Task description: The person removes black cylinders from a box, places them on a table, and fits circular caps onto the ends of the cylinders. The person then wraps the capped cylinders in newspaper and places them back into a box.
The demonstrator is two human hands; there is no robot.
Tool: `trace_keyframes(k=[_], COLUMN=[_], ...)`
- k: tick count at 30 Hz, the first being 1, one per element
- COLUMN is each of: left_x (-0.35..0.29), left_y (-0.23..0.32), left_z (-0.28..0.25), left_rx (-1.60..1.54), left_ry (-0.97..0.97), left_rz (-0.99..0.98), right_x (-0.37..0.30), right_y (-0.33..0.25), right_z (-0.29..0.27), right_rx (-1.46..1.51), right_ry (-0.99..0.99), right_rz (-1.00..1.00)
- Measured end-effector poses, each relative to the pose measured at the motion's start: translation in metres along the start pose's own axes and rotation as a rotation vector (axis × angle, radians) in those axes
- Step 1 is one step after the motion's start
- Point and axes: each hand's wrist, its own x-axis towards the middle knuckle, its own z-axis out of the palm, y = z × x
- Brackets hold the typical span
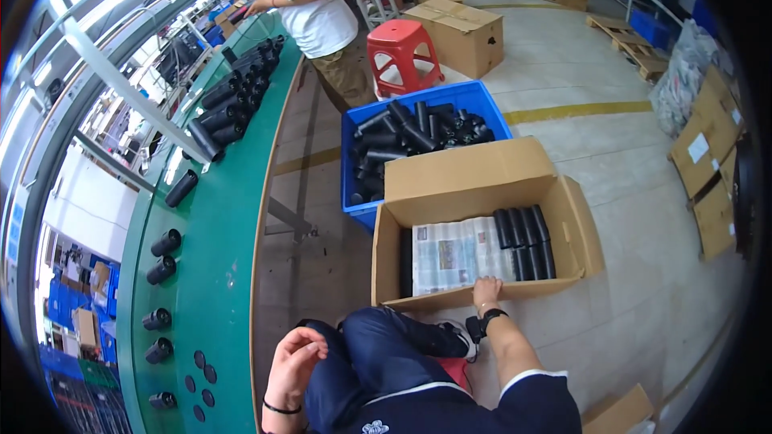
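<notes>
My right hand (486,290) is at the near wall of an open cardboard box (466,179), its fingers bent over the rim beside a newspaper sheet (454,253). The newspaper lies flat inside the box, over part of the contents. To its right, black cylinders (527,229) are packed in two rows. My left hand (296,360) is raised above my left leg, away from the box. Its fingers are loosely curled, thumb apart, with no object visible in them.
Left stands a green-topped bench (229,273) with black cylinders (163,270) and several black discs (209,373). Behind the box, a blue crate (488,96) holds a heap of black cylinders. Farther off are a red stool (396,36), cartons (458,24) and a person (301,4) standing at the bench.
</notes>
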Motion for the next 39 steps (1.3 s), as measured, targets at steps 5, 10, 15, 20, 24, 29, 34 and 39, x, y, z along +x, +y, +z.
trace_keyframes(k=[5, 10, 15, 20, 24, 29, 34, 39], left_x=[0.103, 0.226, 0.313, 0.345, 0.366, 0.404, 0.420, 0.409], left_y=[-0.016, -0.040, -0.070, -0.086, -0.135, -0.274, -0.449, -0.582], left_z=[0.016, 0.034, 0.094, 0.137, 0.198, 0.277, 0.318, 0.328], left_rx=[-0.021, -0.129, -0.166, -0.346, -0.349, -0.142, -0.067, 0.477], left_ry=[-0.141, -0.209, -0.289, -0.277, -0.313, -0.300, -0.209, -0.239], left_rz=[-0.222, -0.415, -0.661, -0.909, -1.028, -1.121, -1.156, -0.962], right_x=[0.016, 0.037, 0.012, -0.005, 0.037, 0.139, 0.186, 0.176], right_y=[0.004, -0.010, 0.019, 0.054, 0.149, 0.260, 0.292, 0.313], right_z=[-0.013, -0.032, -0.055, -0.163, -0.243, -0.156, 0.006, 0.112], right_rx=[0.093, 0.106, 0.176, 0.317, 0.388, 0.103, 0.246, 0.494], right_ry=[-0.210, -0.137, -0.476, -0.620, -0.893, -0.752, -0.720, -0.623], right_rz=[0.073, -0.018, 0.042, -0.057, 0.042, 0.180, 0.581, 0.835])
